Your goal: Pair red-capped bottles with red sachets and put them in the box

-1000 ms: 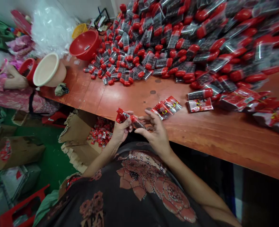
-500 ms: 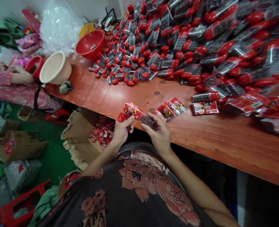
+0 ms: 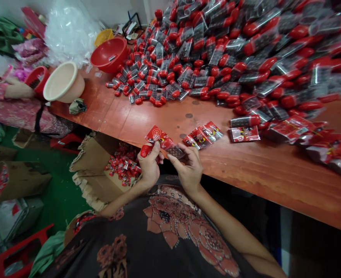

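My left hand (image 3: 150, 166) pinches a glossy red printed packet (image 3: 160, 138) between thumb and fingers, over the table's front edge. At the packet's right end, my right hand (image 3: 190, 170) grips a small clear tube of dark balls (image 3: 177, 151) with its fingertips. The tube's left end meets the packet; whether it sits inside cannot be made out. Just beyond my right hand, more red printed packets (image 3: 203, 135) lie flat on the table. Farther right is another single packet (image 3: 245, 134), with a red-capped tube (image 3: 245, 121) behind it.
A large heap of red-capped tubes (image 3: 193, 77) covers the back and right of the wooden table (image 3: 115, 119). A red bowl (image 3: 109, 58) and a cream bowl (image 3: 63, 83) stand left. Below, a torn cardboard box (image 3: 91, 158) holds red packets. A co-worker's hand (image 3: 20, 89) is at far left.
The packet has turned in my left hand, and a round white print now shows on it. My hands stay close together; the whole view has shifted slightly.
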`<state>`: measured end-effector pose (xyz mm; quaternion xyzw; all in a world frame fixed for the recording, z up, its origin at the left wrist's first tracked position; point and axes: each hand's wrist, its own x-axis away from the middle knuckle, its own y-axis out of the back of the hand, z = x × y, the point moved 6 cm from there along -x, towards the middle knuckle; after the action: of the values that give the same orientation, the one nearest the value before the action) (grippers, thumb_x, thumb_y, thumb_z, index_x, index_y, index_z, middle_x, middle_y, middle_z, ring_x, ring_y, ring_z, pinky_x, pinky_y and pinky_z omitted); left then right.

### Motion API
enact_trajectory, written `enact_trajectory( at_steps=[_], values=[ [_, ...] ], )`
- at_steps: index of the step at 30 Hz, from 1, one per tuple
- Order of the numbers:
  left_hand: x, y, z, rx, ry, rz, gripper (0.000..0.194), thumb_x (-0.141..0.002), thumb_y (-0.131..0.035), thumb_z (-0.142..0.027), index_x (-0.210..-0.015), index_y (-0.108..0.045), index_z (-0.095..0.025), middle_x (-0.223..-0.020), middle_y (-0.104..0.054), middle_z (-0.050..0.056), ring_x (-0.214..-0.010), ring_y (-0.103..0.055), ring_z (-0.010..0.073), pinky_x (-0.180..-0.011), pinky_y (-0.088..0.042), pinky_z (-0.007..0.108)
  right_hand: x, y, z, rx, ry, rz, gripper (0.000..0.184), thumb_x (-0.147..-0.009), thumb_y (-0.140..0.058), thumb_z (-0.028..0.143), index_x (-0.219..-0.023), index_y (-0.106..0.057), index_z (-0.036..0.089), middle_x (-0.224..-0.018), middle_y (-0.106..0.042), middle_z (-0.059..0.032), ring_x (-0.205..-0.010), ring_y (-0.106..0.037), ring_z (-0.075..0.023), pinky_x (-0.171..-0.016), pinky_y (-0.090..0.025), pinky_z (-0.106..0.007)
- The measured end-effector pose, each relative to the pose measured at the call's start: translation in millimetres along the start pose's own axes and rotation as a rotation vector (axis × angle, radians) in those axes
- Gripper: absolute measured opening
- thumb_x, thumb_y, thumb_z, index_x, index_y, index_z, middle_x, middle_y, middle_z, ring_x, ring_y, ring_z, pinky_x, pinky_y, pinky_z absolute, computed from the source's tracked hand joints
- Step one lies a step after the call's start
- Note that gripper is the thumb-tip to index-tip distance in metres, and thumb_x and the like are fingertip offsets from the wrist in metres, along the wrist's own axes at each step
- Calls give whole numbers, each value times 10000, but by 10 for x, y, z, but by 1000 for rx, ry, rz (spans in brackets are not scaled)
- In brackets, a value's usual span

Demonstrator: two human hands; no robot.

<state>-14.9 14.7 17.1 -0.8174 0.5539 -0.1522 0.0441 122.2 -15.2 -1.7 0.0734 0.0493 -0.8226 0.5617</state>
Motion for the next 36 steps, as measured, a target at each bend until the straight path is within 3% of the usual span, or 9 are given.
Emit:
enact_trajectory(
  at_steps=[5,9,20,31,36],
  values=[
    [-31,-67,38,14,125,150,329,-647,-812,-366,-673,-557,-160,-525,-531,-53,-420,-458,56,-362,-335,172,-3,1,-89,-74,-35,-5,362,-768,-740,248,-1113,-635,275,-992,-577,-8,-910,-610,-152,-801,-545,-321],
    [-31,-74,80,-42,176,223,304,-636,-818,-344,-657,-588,-147,-516,-538,-45,-406,-449,55,-349,-329,171,26,-40,-157,-221,-147,30,381,-765,-739,236,-1123,-616,279,-986,-657,3,-860,-658,-139,-785,-563,-306],
    [18,-115,132,-113,115,175,294,-631,-810,-336,-584,-593,-143,-500,-498,-52,-420,-403,42,-377,-301,172,50,-53,-156,-315,-310,-67,385,-702,-771,258,-1049,-607,220,-926,-731,-16,-798,-711,-154,-749,-608,-326],
    [85,-122,167,-24,33,37,337,-614,-823,-368,-588,-562,-156,-487,-504,-60,-412,-412,47,-382,-315,175,19,-55,-126,-288,-256,-84,375,-697,-766,276,-1022,-584,225,-923,-720,-18,-784,-699,-156,-730,-599,-322],
    [-46,-27,-6,-10,-15,48,288,-718,-740,-429,-714,-646,-156,-462,-497,-56,-375,-394,53,-354,-294,182,-37,-32,-126,-276,-269,-46,395,-675,-787,265,-1024,-607,228,-892,-708,-4,-779,-677,-150,-687,-584,-293]
  ],
)
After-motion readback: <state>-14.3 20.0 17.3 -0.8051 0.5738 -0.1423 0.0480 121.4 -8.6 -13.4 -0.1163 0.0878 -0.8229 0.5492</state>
